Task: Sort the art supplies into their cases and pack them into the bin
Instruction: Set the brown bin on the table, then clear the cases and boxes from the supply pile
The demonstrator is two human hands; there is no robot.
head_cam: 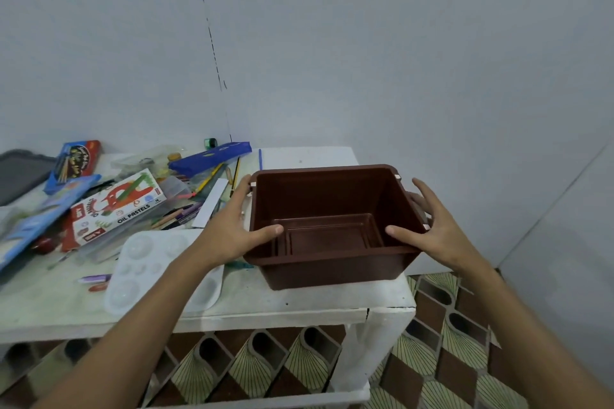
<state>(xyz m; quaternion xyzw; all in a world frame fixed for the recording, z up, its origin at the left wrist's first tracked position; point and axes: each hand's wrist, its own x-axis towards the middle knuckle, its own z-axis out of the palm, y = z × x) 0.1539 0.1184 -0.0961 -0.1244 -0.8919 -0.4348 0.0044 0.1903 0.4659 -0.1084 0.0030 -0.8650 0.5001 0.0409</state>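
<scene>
A brown bin (332, 229) sits at the right end of the white surface (299, 305), its near right corner close to the surface's edge, and its inside holds nothing. The left hand (232, 229) clasps the bin's left wall, thumb hooked over the near rim and pointing inward, fingers spread down the outside. The right hand (428, 226) does the same on the right wall, thumb lying over the near rim, fingers wrapped round the outside by the handle; so each grip is closed on the bin rather than spread free. The bin looks tipped a little toward the camera, though the wide lens makes that hard to judge. To the left the supplies lie in a heap: an oil pastels box (116, 206) tilted on top of other packs, a blue pouch (212, 158) farther back, a red and blue pencil box (74, 161) at the far left, and loose pencils (212, 178) and crayons between them. A white palette (149, 269) lies flat near the front, just left of the bin and partly under the left forearm. A purple crayon (94, 278) lies beside the palette on its left. A grey tray (20, 173) rests at the far left edge. Patterned floor tiles (442, 342) show below the surface.
</scene>
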